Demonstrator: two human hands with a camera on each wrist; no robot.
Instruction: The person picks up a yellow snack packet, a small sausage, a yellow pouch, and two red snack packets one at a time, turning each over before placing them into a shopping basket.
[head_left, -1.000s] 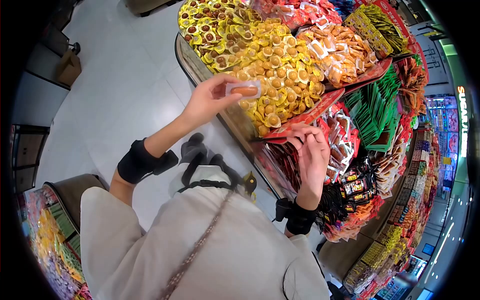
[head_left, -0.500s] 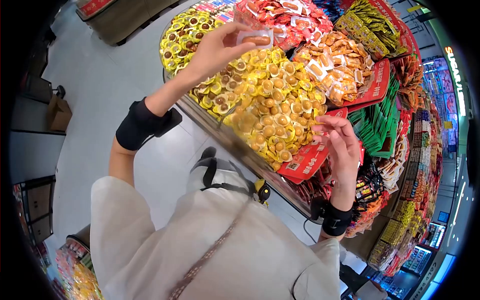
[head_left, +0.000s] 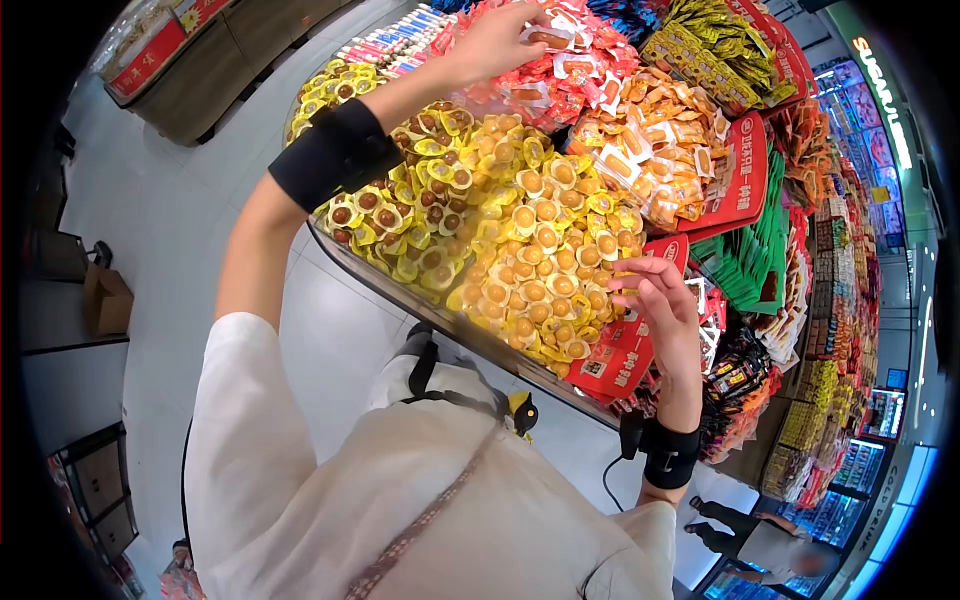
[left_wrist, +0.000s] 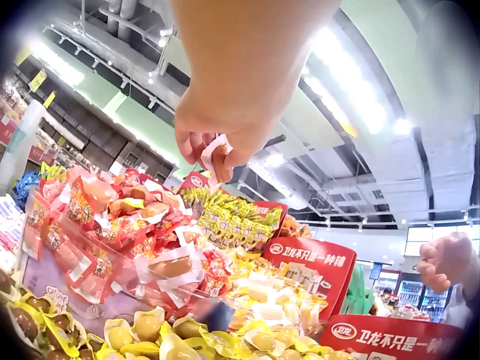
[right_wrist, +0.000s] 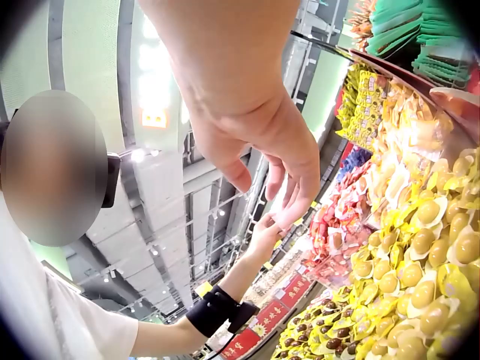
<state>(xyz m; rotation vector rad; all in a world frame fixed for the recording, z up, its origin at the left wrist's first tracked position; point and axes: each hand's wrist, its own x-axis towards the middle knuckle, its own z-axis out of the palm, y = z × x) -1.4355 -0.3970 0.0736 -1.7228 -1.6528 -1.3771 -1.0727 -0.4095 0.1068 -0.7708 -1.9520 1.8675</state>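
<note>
My left hand (head_left: 495,45) reaches to the far side of the display. Between thumb and fingers it pinches a small sausage in a clear and white wrapper (left_wrist: 217,156). Beneath it spreads a heap of red-wrapped sausages (left_wrist: 97,225), whose clear windows show the brown meat. My right hand (head_left: 665,315) hovers at the near right with loosely bent fingers and holds nothing. Under its fingertips are yellow-wrapped eggs (head_left: 530,270) and a red sign (head_left: 625,355) with white lettering.
Orange packets (head_left: 650,130) lie right of the red heap, beside another red sign (head_left: 735,170). Green packets (head_left: 755,250) stand further right. A wooden edge (head_left: 400,300) borders the display's near side. Another person (head_left: 750,535) is at the lower right.
The left hand has carried the wrapped sausage from over the yellow eggs forward to the red heap. The right hand has risen to the eggs' right side, staying without anything. The view has shifted.
</note>
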